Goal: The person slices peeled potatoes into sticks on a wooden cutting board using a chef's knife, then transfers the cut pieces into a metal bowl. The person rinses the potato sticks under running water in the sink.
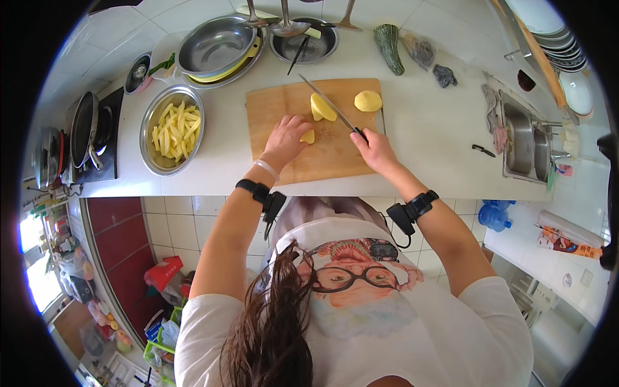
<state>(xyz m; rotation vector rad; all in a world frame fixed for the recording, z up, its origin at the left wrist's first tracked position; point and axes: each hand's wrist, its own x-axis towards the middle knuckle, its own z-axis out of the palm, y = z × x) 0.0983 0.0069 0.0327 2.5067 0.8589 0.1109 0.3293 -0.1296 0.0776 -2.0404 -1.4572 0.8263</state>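
Observation:
A wooden cutting board (pixel 338 155) lies before me on the counter. My right hand (pixel 375 149) grips the black handle of a kitchen knife (pixel 329 102), whose blade points up and left over the board. Under and beside the blade are cut pieces of peeled potato (pixel 323 107). My left hand (pixel 288 138) rests on the board's left part, its fingers at a small potato piece (pixel 307 137); whether they grip it I cannot tell. A larger peeled potato (pixel 368 101) sits near the board's upper right corner. Left of the board, a steel bowl (pixel 200 140) holds potato sticks.
Steel basins (pixel 217 46) and a smaller bowl (pixel 278 48) stand behind the board, below hanging ladles. A green squash (pixel 388 48) lies at the back. At right are a small knife (pixel 483 150) and a sink (pixel 520 135); at far left, a pan (pixel 83 128) on the stove.

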